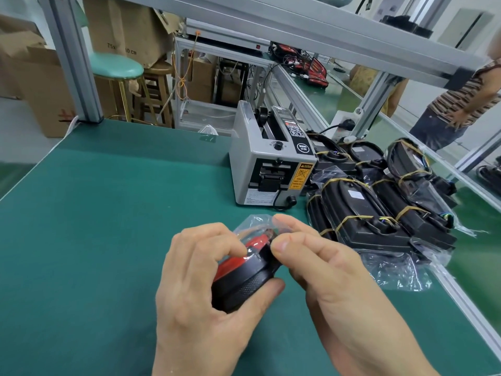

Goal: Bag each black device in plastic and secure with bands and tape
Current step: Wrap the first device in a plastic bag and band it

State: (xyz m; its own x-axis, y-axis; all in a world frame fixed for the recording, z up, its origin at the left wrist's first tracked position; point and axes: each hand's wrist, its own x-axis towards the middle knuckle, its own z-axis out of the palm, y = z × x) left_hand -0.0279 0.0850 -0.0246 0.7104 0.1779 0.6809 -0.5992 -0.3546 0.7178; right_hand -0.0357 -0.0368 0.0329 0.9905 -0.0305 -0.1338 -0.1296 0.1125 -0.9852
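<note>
**Both hands on one device, bag half on**

I have one black device [245, 278] with a red face at six o'clock, held over the green table [95, 213]. My left hand [206, 283] grips its body; my right hand [325, 267] pinches the clear plastic bag [254, 223] over its top. At three o'clock lies a pile of bagged devices [379, 202], banded in yellow; I can't count them, they overlap. One grey tape dispenser [268, 158] stands at twelve.
</note>
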